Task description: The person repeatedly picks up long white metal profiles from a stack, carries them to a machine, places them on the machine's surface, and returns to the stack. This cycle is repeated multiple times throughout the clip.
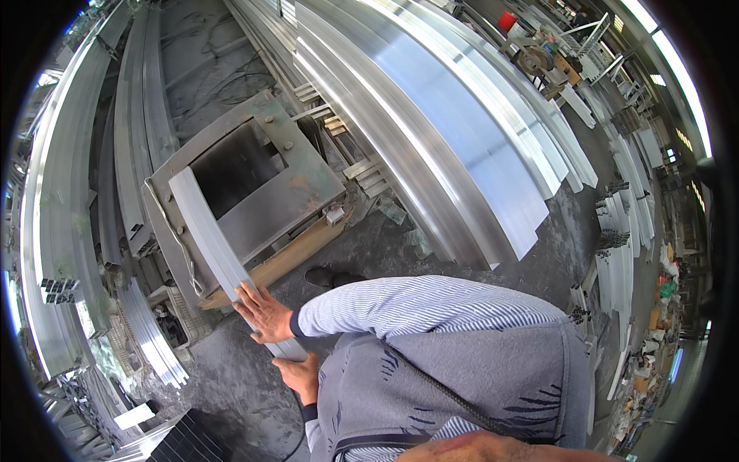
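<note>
A long pale aluminium profile slants from the frame of a grey metal machine toward my body. Its far end rests along the left side of the machine's dark rectangular opening. My right hand reaches across from the right and grips the profile near the machine's front edge, fingers laid over it. Close to my body, my left hand holds the near end with the thumb on top; its other fingers are mostly hidden. A wooden board runs along the machine's near side.
Wide stacks of shiny aluminium profiles stand to the right, with more profiles on the left. A thin cable hangs over the machine's left side. Dark bars lie at the lower left. A red bucket stands far off.
</note>
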`<act>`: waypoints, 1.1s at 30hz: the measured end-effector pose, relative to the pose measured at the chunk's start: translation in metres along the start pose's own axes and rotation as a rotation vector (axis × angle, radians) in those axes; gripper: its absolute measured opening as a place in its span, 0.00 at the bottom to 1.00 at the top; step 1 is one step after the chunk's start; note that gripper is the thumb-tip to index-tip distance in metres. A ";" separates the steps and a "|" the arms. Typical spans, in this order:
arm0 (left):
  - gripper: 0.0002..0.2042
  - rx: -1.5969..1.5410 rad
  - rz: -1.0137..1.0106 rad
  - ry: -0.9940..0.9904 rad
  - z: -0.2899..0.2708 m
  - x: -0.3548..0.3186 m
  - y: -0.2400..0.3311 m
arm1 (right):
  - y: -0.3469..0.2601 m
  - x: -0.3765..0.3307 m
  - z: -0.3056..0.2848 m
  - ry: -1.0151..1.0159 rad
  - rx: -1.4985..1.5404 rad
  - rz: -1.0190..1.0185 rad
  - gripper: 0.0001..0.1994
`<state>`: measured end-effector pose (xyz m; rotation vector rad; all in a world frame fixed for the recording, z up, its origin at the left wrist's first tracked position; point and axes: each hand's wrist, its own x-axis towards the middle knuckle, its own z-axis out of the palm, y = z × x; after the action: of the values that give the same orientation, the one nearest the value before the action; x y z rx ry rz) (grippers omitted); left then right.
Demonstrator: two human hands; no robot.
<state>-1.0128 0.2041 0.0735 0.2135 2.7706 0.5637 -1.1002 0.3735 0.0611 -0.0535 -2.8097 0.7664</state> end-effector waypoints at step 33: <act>0.40 -0.057 -0.038 -0.094 -0.041 0.123 0.090 | 0.063 0.127 -0.041 0.082 -0.179 0.012 0.46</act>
<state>-1.1342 0.2969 0.1132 0.1699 2.6581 0.6057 -1.2159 0.4600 0.0908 -0.1285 -2.7934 0.5018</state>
